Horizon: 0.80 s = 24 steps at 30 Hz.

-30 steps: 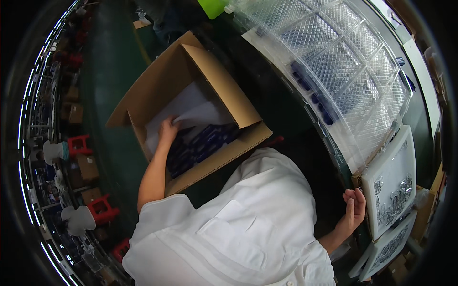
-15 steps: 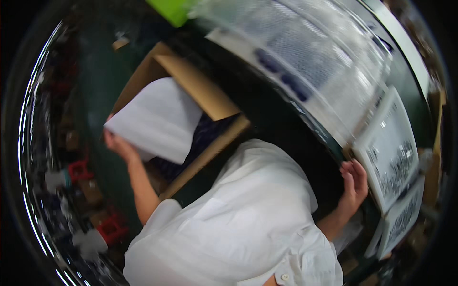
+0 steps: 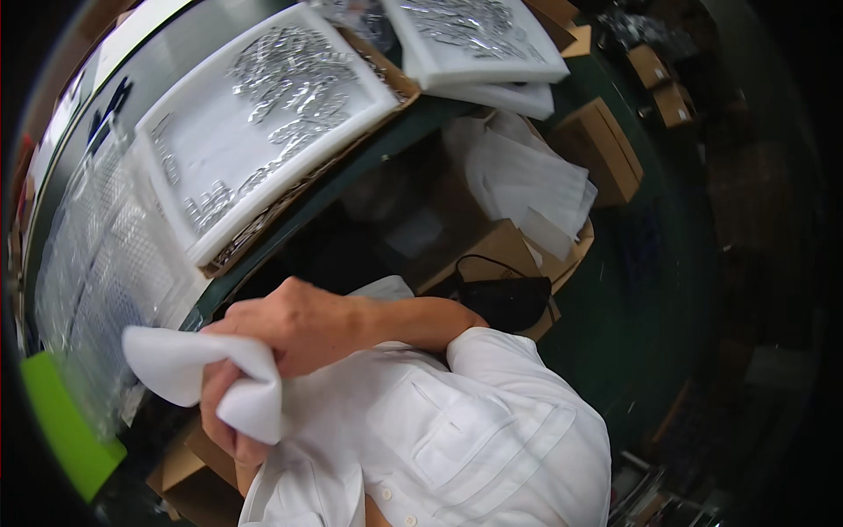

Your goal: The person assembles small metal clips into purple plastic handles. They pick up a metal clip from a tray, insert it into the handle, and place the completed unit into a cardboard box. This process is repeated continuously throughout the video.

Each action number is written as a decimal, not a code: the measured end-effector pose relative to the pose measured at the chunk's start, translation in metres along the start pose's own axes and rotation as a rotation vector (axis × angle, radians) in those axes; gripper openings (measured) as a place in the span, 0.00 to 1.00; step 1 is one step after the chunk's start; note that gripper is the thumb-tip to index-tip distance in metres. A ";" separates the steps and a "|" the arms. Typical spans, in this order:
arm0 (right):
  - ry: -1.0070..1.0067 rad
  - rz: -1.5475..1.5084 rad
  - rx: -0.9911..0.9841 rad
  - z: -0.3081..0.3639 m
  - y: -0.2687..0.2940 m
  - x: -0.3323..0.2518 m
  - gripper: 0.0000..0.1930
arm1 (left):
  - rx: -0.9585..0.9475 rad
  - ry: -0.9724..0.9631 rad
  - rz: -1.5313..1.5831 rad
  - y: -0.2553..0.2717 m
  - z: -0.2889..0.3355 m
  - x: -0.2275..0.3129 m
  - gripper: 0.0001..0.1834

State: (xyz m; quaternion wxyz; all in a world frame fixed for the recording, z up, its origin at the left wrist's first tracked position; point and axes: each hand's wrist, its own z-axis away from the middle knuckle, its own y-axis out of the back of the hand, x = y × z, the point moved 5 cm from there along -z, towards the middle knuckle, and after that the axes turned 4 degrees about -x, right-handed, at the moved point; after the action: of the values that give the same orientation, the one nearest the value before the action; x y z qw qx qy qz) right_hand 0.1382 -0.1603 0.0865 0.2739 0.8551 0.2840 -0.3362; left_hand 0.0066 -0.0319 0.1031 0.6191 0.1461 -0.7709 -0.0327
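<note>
A thin white foam sheet (image 3: 171,356) is bunched and curled between my hands at the lower left. My right hand (image 3: 290,323) reaches across from the right, its fingers closed on the sheet's upper edge. Below it, my left hand (image 3: 221,400) is closed on the same sheet, whose folds hide part of the fingers. A clear plastic blister tray stack (image 3: 97,272) lies on the bench just beyond the sheet. Farther up, a white foam tray (image 3: 198,145) holds many shiny metal pieces (image 3: 294,83).
More white foam trays (image 3: 492,61) are stacked at the top. A carton (image 3: 571,259) of white sheets (image 3: 518,171) stands right of the bench, near a black bag (image 3: 505,303). Another open carton (image 3: 198,474) is at lower left, beside a bright green panel (image 3: 70,426).
My view has swung right. The foam sheet has left the carton and is now crumpled in both hands. My right hand has moved from beside the bench over to the sheet.
</note>
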 end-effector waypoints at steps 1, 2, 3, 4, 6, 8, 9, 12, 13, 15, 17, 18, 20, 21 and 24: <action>0.001 0.054 0.062 0.014 0.018 0.005 0.30 | -0.175 -0.066 -0.088 -0.009 -0.009 -0.003 0.30; -0.078 0.129 0.064 0.029 0.034 0.008 0.24 | -0.296 -0.120 -0.175 -0.020 -0.015 -0.002 0.31; -0.166 0.201 0.072 0.048 0.052 0.009 0.19 | -0.410 -0.163 -0.231 -0.035 -0.023 0.007 0.32; -0.202 0.271 0.156 0.065 0.072 0.011 0.18 | -0.359 -0.253 -0.335 -0.042 -0.026 0.016 0.33; -0.370 0.319 0.423 0.112 0.136 0.000 0.17 | -0.199 -0.290 -0.421 -0.027 -0.023 0.011 0.30; -0.519 0.337 1.152 0.178 0.188 -0.005 0.10 | 0.012 -0.209 -0.444 0.000 -0.007 0.000 0.26; -0.528 0.298 1.510 0.213 0.206 -0.010 0.07 | 0.107 -0.141 -0.461 0.017 0.000 -0.010 0.24; -0.321 0.810 1.907 0.286 0.266 -0.024 0.08 | 0.342 -0.004 -0.627 0.059 0.017 -0.022 0.19; -0.389 1.085 1.819 0.312 0.284 -0.021 0.09 | 0.413 0.034 -0.693 0.073 0.024 -0.024 0.18; -0.525 1.607 1.569 0.361 0.311 0.002 0.12 | 0.509 0.037 -0.924 0.107 0.040 -0.019 0.17; -0.739 1.572 1.556 0.373 0.338 0.058 0.16 | 0.651 0.159 -1.036 0.166 0.078 -0.005 0.17; -0.898 1.624 1.415 0.383 0.348 0.080 0.18 | 0.740 0.139 -1.059 0.202 0.087 -0.010 0.17; -1.473 1.423 1.317 0.407 0.365 0.172 0.19 | 0.992 0.120 -1.185 0.271 0.134 0.019 0.17; -1.591 1.310 1.079 0.444 0.377 0.213 0.20 | 1.047 0.106 -1.219 0.320 0.163 0.021 0.16; -1.811 0.990 0.574 0.575 0.435 0.249 0.24 | 1.094 0.233 -1.210 0.431 0.219 -0.095 0.16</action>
State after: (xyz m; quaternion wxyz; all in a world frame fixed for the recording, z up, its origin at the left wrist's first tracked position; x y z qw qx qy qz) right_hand 0.3406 -0.7636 -0.3330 0.2774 0.3400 -0.4929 -0.7514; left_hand -0.2660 0.3763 0.0624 0.4118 0.8196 -0.3969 0.0349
